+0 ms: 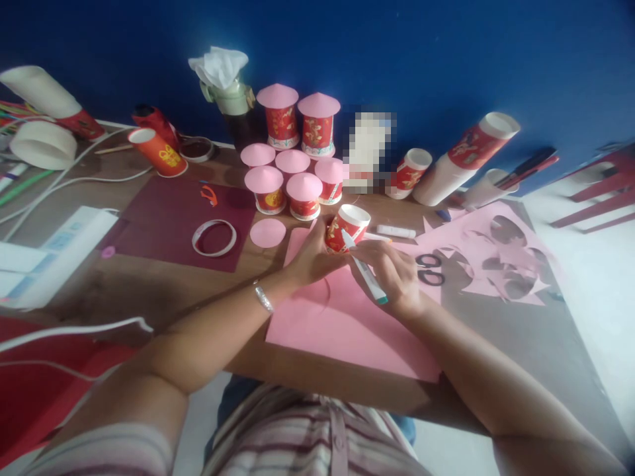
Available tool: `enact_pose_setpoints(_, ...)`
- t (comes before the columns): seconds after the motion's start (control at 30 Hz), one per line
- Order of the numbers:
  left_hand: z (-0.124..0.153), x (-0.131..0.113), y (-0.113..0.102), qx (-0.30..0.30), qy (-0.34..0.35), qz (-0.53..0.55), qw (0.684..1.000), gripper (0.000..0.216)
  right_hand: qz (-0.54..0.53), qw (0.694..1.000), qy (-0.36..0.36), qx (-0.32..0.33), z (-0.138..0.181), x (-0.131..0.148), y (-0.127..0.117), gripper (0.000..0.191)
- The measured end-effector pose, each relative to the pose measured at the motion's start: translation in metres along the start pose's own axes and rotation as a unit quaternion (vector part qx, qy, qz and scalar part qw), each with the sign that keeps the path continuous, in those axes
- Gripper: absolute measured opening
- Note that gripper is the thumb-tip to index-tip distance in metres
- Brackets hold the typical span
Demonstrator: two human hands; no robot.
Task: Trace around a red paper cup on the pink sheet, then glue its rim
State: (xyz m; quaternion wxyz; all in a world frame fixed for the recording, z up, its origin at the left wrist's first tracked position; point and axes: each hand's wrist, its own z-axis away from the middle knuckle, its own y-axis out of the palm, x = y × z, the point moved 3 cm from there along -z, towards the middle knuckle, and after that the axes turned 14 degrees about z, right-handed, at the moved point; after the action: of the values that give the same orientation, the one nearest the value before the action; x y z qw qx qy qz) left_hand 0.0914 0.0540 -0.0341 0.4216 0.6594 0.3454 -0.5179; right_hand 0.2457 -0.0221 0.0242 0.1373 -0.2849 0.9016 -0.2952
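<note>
Tilted over the pink paper sheet [347, 317] is a red paper cup [343, 225] with gold patterns and a white rim. My left hand [320, 248] is wrapped round the cup from the left and below. In my right hand [391, 268] is a white marker [366, 274] with a green end, its tip at the cup's side. Just behind my left hand lies a pink paper disc [268, 233]. Several red cups with pink cone tops, such as this small one [304, 198], stand behind it. Beside the cup rests a white pen cap or marker [395, 231].
Scissors [430, 270] and pink paper scraps with round holes [506, 258] lie at right. Stacked paper cups [466, 158] lean near the blue wall. A tape roll [214, 238] rests on a maroon sheet [169, 225] at left. White cables [74, 182] cross the left side.
</note>
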Motion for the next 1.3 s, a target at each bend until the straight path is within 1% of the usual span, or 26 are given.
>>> enact_pose_setpoints(0.17,0.0,-0.0014,0.001,0.003,0.014,-0.009,1.0,0.071,0.002,1.0,0.012,0.019,-0.0018,-0.0003,-0.0002,0.035)
enact_pose_setpoints(0.47,0.0001,-0.0023,0.0018,0.006,0.003,-0.004,1.0,0.07,0.0,0.999,0.009,0.036,-0.0028,0.0001,-0.0023,0.041)
enact_pose_setpoints(0.73,0.0003,0.0001,-0.0005,-0.005,-0.001,-0.007,1.0,0.069,0.003,1.0,0.011,0.021,-0.002,0.0011,-0.0015,0.033)
enact_pose_setpoints(0.87,0.0001,-0.0007,-0.0004,-0.014,-0.002,-0.015,1.0,0.067,-0.001,0.999,0.023,0.029,-0.0007,0.0007,-0.0005,0.033)
enact_pose_setpoints(1.13,-0.0008,0.0014,-0.0032,-0.011,0.009,-0.01,1.0,0.068,-0.008,0.999,0.025,0.027,-0.0011,0.0004,-0.0026,0.038)
enact_pose_setpoints(1.3,-0.0002,0.0019,-0.0054,-0.01,-0.01,-0.017,1.0,0.074,0.007,1.0,0.017,0.014,-0.0029,0.0001,-0.0042,0.039)
